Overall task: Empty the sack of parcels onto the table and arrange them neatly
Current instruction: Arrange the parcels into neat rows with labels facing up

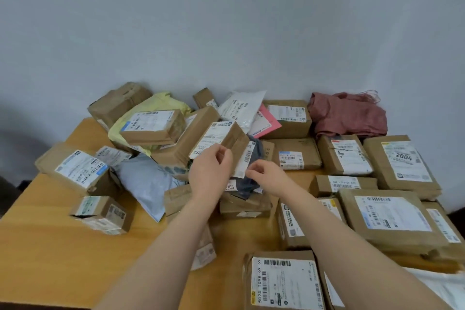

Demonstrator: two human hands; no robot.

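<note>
We look down from the head camera on a wooden table (50, 246) that stands against a pale wall. We read the table like a clock, with 12 at the wall and 6 close to us.

Our left hand (210, 173) is in the middle of the table. Its thumb and fingers are curled round the near end of a brown box (226, 138). The box is tipped up on top of the pile and has a white label on its top side.

Our right hand (266, 176) is just beside the left one, at its 3 o'clock. Its fingers are curled, and the tips meet the bottom edge of a white label on a dark grey bag (259, 152). We cannot tell if the hand has hold of the label or only touches it.

The red sack (349, 116) lies crumpled at 1 o'clock, right against the wall.

The parcels are out on the table. From 9 to 12 o'clock they lie in a messy pile. In it are a yellow bag (151, 106), a pale blue bag (148, 181), a white bag (241, 106), a pink envelope (268, 122) and many brown boxes, some on top of others. From 2 to 5 o'clock brown parcels lie flat, side by side in rows, with their labels up. One of them is the 2004 parcel (402, 161), at 3 o'clock near the table's edge.
</note>
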